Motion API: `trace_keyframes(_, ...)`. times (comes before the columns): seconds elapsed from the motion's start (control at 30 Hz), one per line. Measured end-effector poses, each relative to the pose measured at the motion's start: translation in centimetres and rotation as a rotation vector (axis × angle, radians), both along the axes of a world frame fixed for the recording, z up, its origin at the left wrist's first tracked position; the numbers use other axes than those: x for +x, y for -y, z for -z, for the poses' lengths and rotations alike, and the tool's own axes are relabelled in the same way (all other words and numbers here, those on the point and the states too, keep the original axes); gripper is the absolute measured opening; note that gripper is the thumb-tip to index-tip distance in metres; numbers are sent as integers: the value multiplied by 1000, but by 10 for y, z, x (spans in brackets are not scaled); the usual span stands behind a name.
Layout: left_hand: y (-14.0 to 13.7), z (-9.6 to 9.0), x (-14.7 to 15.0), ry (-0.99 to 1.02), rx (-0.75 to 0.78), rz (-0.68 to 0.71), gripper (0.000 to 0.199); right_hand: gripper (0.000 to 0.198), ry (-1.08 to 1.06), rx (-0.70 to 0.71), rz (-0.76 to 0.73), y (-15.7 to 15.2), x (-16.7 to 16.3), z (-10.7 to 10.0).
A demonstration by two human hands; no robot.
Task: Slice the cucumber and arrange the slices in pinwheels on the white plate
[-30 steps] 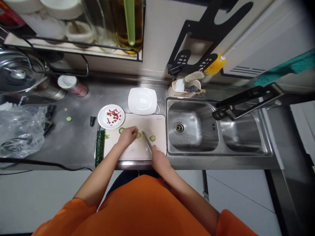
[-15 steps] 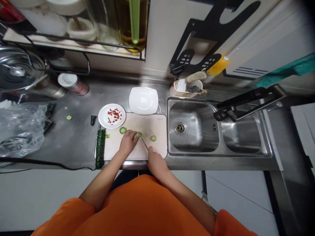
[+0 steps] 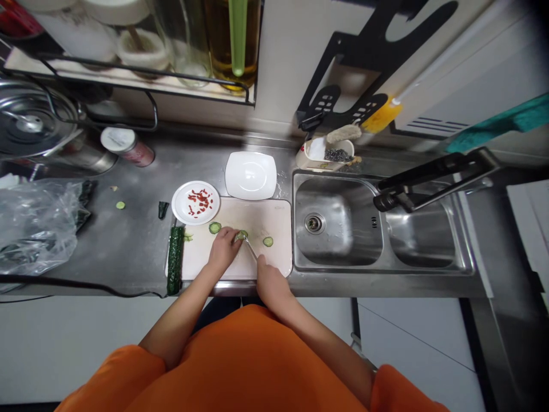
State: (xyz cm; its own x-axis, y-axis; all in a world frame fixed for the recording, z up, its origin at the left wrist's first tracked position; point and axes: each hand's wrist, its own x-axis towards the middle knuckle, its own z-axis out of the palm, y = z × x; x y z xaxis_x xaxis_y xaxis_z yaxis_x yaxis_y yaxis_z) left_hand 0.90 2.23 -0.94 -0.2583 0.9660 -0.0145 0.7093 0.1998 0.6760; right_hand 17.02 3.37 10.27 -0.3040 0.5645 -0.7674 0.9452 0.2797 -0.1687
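On the white cutting board [image 3: 197, 263], my left hand [image 3: 224, 247] pinches a cucumber slice [image 3: 242, 235] by its left edge. My right hand [image 3: 272, 280] is closed round the handle of a slim metal knife [image 3: 251, 249], whose tip touches that slice. One cucumber slice [image 3: 215, 228] lies just left of my left fingers, another slice [image 3: 268, 241] to the right of the knife. Along the board's left edge rests a dark green cucumber [image 3: 174, 260] with small green scraps beside it. My fingers partly cover the pinched slice.
A round plate [image 3: 180, 214] with chopped red bits overlaps the board's upper left corner. Behind the board stands a white square dish [image 3: 251, 174]. The double sink [image 3: 338, 252] is to the right; a plastic bag [image 3: 38, 223] and a cucumber end [image 3: 163, 209] lie left.
The knife has turned slightly in my right hand, and its tip now shows brighter over the slice. My left hand keeps its place, still pinching the slice.
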Motion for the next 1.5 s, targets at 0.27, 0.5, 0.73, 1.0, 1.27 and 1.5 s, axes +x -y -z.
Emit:
trace_keyframes(0.27,-2,-10,1,36,-72,-9,23,38,-16,-31,6,-3,-5,3)
trace_keyframes(0.5,-6,-10,2,37,-79,-48,18,37,18,-80,-3,0,6,-7)
trace_keyframes(0.73,-7,-19,4,63,-123,-56,8,40,84,-112,-1,1,17,-11)
trace_keyframes(1.0,1,-40,-35,180,-218,-445,21,42,68,-116,1,2,20,-6)
trace_keyframes(1.27,5,-36,-52,-126,-118,-342,20,41,66,-94,7,5,19,-4)
trace_keyframes(1.5,-48,-52,-6,26,-177,187,25,32,60,-44,11,13,17,-1)
